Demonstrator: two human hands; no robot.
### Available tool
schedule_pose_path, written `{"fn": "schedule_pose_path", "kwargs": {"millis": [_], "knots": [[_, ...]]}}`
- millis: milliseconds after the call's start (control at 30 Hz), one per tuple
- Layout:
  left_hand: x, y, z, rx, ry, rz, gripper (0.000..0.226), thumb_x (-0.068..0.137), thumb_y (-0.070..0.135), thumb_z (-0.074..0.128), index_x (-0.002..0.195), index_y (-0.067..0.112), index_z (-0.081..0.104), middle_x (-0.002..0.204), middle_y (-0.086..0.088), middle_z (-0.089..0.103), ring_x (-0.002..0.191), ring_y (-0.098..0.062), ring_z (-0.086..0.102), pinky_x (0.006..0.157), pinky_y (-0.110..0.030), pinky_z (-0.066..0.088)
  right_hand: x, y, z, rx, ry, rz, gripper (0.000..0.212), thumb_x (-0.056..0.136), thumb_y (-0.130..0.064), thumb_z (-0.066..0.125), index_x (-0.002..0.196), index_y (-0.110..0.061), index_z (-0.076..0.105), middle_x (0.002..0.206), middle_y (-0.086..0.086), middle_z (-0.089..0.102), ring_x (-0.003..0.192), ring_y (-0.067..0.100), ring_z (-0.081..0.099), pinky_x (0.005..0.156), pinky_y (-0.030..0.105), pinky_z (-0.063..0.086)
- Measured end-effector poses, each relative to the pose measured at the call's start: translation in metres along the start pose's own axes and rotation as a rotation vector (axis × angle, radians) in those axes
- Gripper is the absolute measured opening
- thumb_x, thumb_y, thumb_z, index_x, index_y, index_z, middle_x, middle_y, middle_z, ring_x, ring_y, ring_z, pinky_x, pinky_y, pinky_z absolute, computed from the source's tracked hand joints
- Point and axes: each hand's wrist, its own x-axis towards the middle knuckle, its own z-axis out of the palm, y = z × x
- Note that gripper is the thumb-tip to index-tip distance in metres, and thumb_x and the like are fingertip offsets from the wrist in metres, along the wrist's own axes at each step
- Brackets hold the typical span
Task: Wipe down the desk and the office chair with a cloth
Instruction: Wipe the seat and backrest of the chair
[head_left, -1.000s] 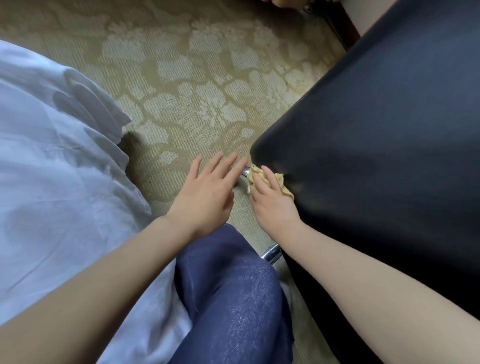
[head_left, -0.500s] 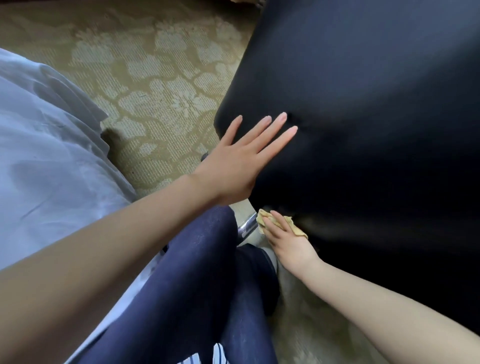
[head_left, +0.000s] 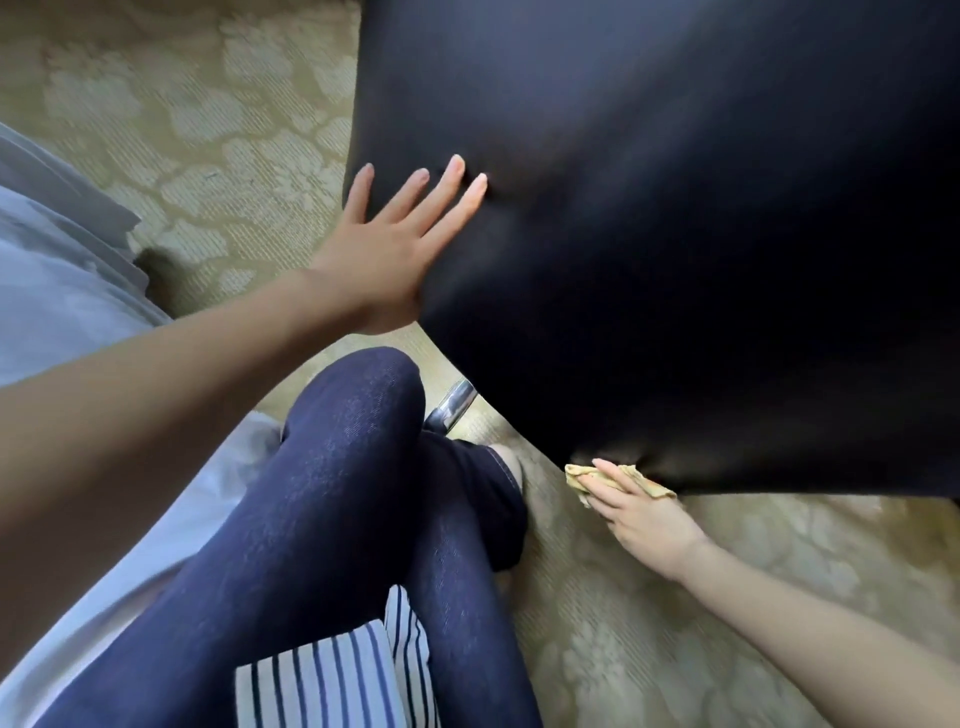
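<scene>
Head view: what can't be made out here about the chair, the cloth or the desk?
Desk: nowhere in the head view.
Chair: the head view's top and right edges cut it off; its base is hidden beneath it.
Cloth: mostly covered by the right hand in the head view.

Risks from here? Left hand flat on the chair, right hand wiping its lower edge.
1. The left hand only presses flat on the chair and has no grip, so the chair may swivel or slide away under the wiping.
2. The cloth is small and bunched under the right hand, so it could slip out at the edge.
3. The metal tube sits close to the knee, so a chair shift might knock it.
</scene>
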Motion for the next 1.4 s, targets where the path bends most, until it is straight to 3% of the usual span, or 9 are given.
{"fn": "schedule_pose_path", "kwargs": {"millis": [100,233,400,533,733,933,1200,1300,1400], "knots": [[0.0,0.004,-0.002,0.026,-0.008,-0.009,0.107,0.083,0.017,0.062,0.146,0.027,-0.024,0.159,0.001,-0.015,0.147,-0.026,0.001,0.112,-0.061,-0.001,-0.019,0.003,0.013,0.037,-0.013,-0.026,0.043,0.099,-0.012,0.035,0.14,0.001,0.037,0.157,0.013,0.012,0.142,0.034,-0.016,0.085,0.051,-0.037],[-0.002,0.013,-0.003,0.026,-0.025,-0.01,0.108,0.082,0.018,0.063,0.146,0.026,-0.023,0.159,0.001,-0.016,0.147,-0.026,0.0,0.112,-0.061,0.0,-0.03,0.003,0.014,0.012,0.016,-0.064,0.043,0.098,-0.008,0.032,0.139,0.007,0.035,0.155,0.019,0.016,0.142,0.036,-0.013,0.088,0.048,-0.036],[-0.004,0.011,-0.004,0.045,0.009,-0.009,0.108,0.079,0.02,0.066,0.149,0.025,-0.017,0.16,-0.001,-0.01,0.147,-0.029,-0.002,0.111,-0.063,0.0,-0.01,0.008,-0.017,-0.048,0.113,0.054,0.046,0.097,-0.007,0.036,0.141,0.007,0.031,0.151,0.02,0.025,0.143,0.036,0.001,0.096,0.054,-0.027],[-0.007,0.011,-0.003,0.074,0.002,-0.011,0.108,0.079,0.025,0.067,0.149,0.024,-0.016,0.16,-0.001,-0.009,0.147,-0.031,-0.004,0.111,-0.062,-0.002,0.002,0.035,-0.057,-0.073,0.428,0.306,0.04,0.095,-0.019,0.046,0.134,-0.009,0.051,0.144,0.007,0.044,0.14,0.023,0.029,0.11,0.05,-0.002],[-0.011,0.02,-0.009,0.112,-0.031,-0.054,0.096,0.086,0.023,0.056,0.149,0.024,-0.017,0.16,0.0,-0.013,0.146,-0.03,-0.01,0.112,-0.061,-0.005,-0.016,0.086,-0.112,-0.161,0.627,0.509,0.033,0.094,-0.027,0.05,0.127,-0.022,0.057,0.138,-0.005,0.051,0.134,0.017,0.039,0.114,0.044,0.016],[-0.018,0.04,-0.035,0.068,0.031,-0.093,0.088,0.088,0.02,0.052,0.151,0.02,-0.009,0.158,0.003,-0.021,0.146,-0.027,-0.014,0.114,-0.059,-0.004,-0.081,0.128,-0.155,-0.087,0.984,0.736,0.038,0.092,-0.013,0.039,0.114,-0.022,0.067,0.126,-0.005,0.061,0.121,0.016,0.054,0.102,0.035,0.043],[-0.027,0.076,-0.086,-0.101,0.328,0.039,0.097,0.083,0.011,0.056,0.151,0.023,-0.012,0.153,0.009,-0.025,0.144,-0.017,-0.019,0.114,-0.05,-0.006,-0.161,0.157,-0.195,-0.155,1.3,1.051,0.036,0.098,-0.007,0.04,0.116,-0.022,0.068,0.124,-0.006,0.063,0.117,0.018,0.058,0.095,0.031,0.048],[-0.028,0.079,-0.102,-0.138,0.389,0.066,0.101,0.08,0.009,0.058,0.15,0.024,-0.014,0.154,0.009,-0.023,0.144,-0.016,-0.018,0.114,-0.048,-0.006,-0.174,0.155,-0.193,-0.152,1.417,1.157,0.034,0.098,-0.005,0.045,0.12,-0.022,0.065,0.125,-0.005,0.062,0.121,0.02,0.053,0.096,0.034,0.041],[-0.025,0.08,-0.115,-0.192,0.416,0.077,0.106,0.081,0.008,0.058,0.145,0.03,-0.023,0.153,0.011,-0.026,0.144,-0.015,-0.021,0.115,-0.043,-0.009,-0.166,0.143,-0.181,-0.12,1.423,1.217,0.033,0.097,-0.005,0.048,0.12,-0.02,0.066,0.126,-0.004,0.061,0.124,0.019,0.044,0.1,0.035,0.035]]}}
